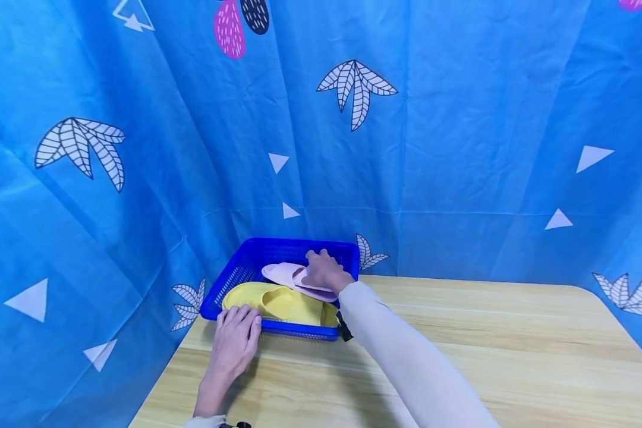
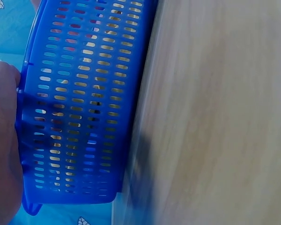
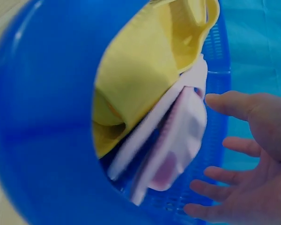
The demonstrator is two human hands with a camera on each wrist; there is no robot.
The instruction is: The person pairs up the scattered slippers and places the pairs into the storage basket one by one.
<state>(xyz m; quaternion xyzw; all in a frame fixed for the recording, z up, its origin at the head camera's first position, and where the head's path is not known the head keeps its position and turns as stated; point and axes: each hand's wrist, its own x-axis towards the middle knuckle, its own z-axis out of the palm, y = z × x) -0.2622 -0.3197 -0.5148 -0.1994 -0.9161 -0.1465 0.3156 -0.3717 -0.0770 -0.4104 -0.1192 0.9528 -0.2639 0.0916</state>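
A blue plastic basket stands on the wooden table and holds slippers. My left hand rests over its front rim near the left corner; the fingertips are partly hidden. In the left wrist view this hand lies along the top of the perforated basket wall. Yellow slippers lie toward the front, with pink slippers behind them. My right hand reaches in above the pink pair. From the right wrist, the hand has spread fingers beside the pink slippers, holding nothing.
The light wooden table stretches to the right and front of the basket. A blue patterned curtain hangs close behind the basket and along its left side.
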